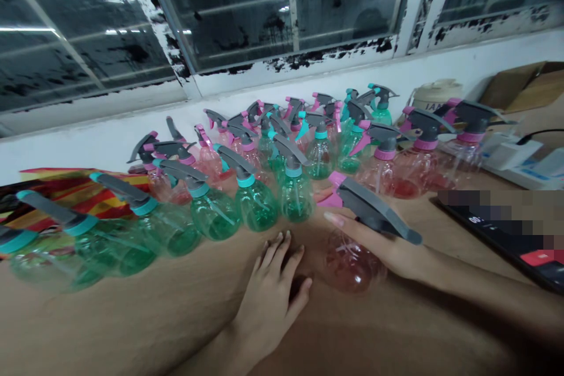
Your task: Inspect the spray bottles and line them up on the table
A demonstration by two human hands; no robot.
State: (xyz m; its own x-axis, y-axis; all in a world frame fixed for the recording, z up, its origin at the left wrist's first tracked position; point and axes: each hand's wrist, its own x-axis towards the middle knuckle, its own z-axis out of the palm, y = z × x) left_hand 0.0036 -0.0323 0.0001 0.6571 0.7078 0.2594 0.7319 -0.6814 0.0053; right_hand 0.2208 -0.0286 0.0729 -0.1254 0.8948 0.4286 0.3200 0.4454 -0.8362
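My right hand [392,249] is wrapped around the neck of a clear pink spray bottle [352,267], just below its grey and pink trigger head. Whether that bottle's base touches the table, I cannot tell. My left hand [268,294] lies palm down on the brown table [167,311], fingers spread and holding nothing. Just beyond its fingertips stands a green spray bottle [297,200] with a teal collar. More green spray bottles [215,217] curve away in a row to the left. Behind my right hand are several pink spray bottles [408,173] with pink collars.
A dark phone [497,241] lies at the right, partly blurred out. Past it are a white power strip [515,153] and a cardboard box [524,85]. Colourful striped packaging [114,194] sits behind the left bottles. A white wall and windows [282,6] close off the back.
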